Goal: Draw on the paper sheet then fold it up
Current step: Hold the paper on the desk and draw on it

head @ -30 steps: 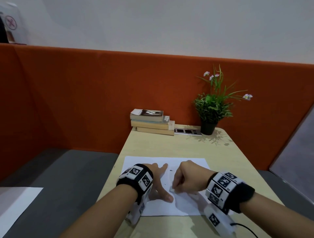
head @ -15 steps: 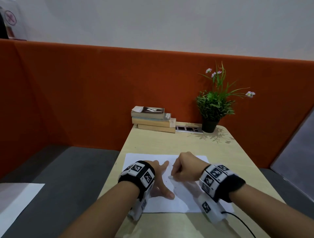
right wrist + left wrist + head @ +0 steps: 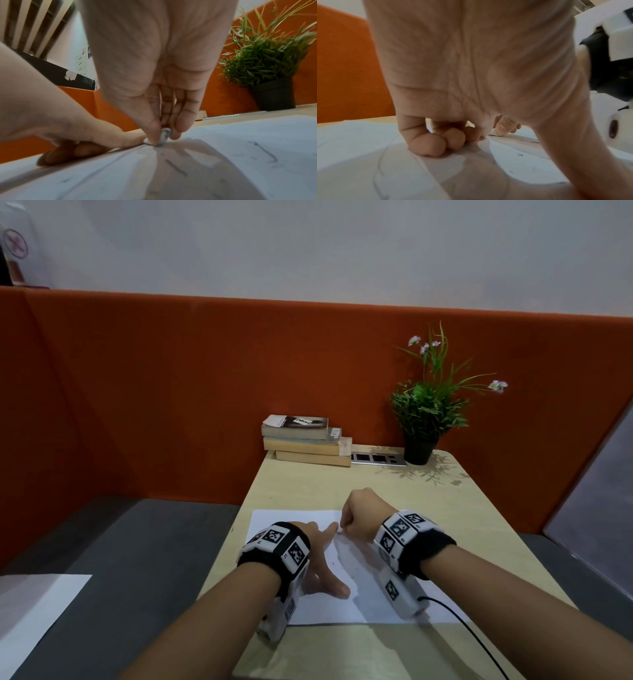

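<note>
A white paper sheet [image 3: 325, 609] with faint pen strokes lies on the near part of the pale wooden table [image 3: 308, 491], its right part folded over the left. My left hand [image 3: 322, 559] presses it flat, thumb spread and index finger pointing at the fold. In the left wrist view the other fingertips [image 3: 436, 144] bear down on the paper [image 3: 359, 155]. My right hand [image 3: 346, 523] is by the sheet's far edge. The right wrist view shows its thumb and fingers [image 3: 157, 139] pinching the crease of the paper [image 3: 240, 162], next to the left index finger [image 3: 106, 139].
A stack of books [image 3: 305, 440], a metal socket panel [image 3: 376, 457] and a potted plant [image 3: 424, 412] stand at the table's far end against an orange partition [image 3: 137, 388]. Another white sheet [image 3: 34, 611] lies on the grey bench at left. A black cable [image 3: 462, 628] trails from my right wrist.
My right hand has slid along the crease away from me, from the middle of the sheet to its far edge. The left hand has kept pressing in the same place.
</note>
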`<state>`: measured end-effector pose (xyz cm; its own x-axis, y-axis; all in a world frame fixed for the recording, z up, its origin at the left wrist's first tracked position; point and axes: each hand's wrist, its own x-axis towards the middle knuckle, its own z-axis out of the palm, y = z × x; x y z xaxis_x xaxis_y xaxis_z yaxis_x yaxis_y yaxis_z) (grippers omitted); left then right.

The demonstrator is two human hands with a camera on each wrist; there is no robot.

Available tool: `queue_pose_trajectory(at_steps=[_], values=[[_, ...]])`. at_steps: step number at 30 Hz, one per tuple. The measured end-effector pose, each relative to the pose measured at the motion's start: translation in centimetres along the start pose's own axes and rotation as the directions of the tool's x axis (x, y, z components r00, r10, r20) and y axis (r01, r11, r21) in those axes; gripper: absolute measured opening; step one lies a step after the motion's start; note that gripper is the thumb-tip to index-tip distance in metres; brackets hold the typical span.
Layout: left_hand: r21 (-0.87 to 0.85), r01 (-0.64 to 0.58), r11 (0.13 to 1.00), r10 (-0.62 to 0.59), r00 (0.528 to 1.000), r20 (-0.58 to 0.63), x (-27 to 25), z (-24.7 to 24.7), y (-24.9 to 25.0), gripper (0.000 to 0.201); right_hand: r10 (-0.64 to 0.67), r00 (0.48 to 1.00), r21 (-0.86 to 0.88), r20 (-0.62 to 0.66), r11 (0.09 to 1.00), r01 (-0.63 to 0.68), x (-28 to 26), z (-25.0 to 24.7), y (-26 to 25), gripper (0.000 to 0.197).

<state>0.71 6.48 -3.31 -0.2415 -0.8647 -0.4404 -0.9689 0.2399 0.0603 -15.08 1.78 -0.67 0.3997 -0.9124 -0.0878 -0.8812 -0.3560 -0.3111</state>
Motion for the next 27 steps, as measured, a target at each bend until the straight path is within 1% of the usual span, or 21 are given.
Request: queue_pose_trajectory(at_steps=[2,6,7,9,12,14,16,20,23,25,27], values=[[0.019,-0.001,1.0,0.002,1.0,-0.027,0.1,0.3,-0.1,0.143,0.006,1.0,0.012,0.016,1.0,-0.006,-0.8,0.2,0.0,0.009],[0.029,-0.002,1.0,0.004,0.999,-0.04,0.1,0.4,-0.1,0.139,-0.041,0.987,0.065,0.152,0.997,0.031,-3.3,0.2,0.3,0.007],[0.031,-0.004,1.0,0.005,0.999,-0.039,0.1,0.3,-0.1,0.139,-0.051,0.985,0.065,0.164,0.997,0.041,-3.4,0.1,0.4,0.007],[0.022,-0.001,1.0,0.002,1.0,-0.017,0.2,0.0,-0.2,0.14,-0.044,0.991,0.044,0.126,0.998,0.039,-2.7,-0.1,0.5,0.007],[0.019,0.013,1.0,-0.014,1.0,0.006,0.2,-0.2,0.0,0.143,0.01,1.0,0.014,0.008,1.0,-0.011,-0.7,-0.4,0.6,0.007],[0.03,0.022,0.999,-0.022,1.0,0.004,0.2,-0.2,0.2,0.144,0.035,0.999,0.016,-0.012,0.999,-0.035,0.0,-0.4,0.5,0.007],[0.028,0.027,0.999,-0.027,1.0,0.013,0.2,-0.4,0.2,0.144,0.031,0.999,0.01,-0.005,0.999,-0.031,-0.4,-0.3,0.3,0.006],[0.013,0.026,1.0,-0.026,0.998,0.049,0.3,-0.6,0.2,0.143,-0.021,0.997,0.048,0.072,0.999,0.017,-4.1,0.1,0.4,0.007],[0.012,0.014,1.0,-0.014,0.999,0.035,-0.1,-0.5,0.1,0.144,-0.116,0.977,0.063,0.177,0.992,0.106,-7.0,0.3,0.6,0.009],[0.013,0.007,1.0,-0.008,1.0,0.031,-0.3,-0.6,0.2,0.142,-0.157,0.962,0.044,0.224,0.988,0.151,-7.6,0.1,0.7,0.011],[0.008,0.006,1.0,-0.007,0.999,0.035,-0.3,-0.8,0.2,0.141,-0.14,0.969,0.023,0.206,0.99,0.138,-7.0,-0.3,0.7,0.011]])
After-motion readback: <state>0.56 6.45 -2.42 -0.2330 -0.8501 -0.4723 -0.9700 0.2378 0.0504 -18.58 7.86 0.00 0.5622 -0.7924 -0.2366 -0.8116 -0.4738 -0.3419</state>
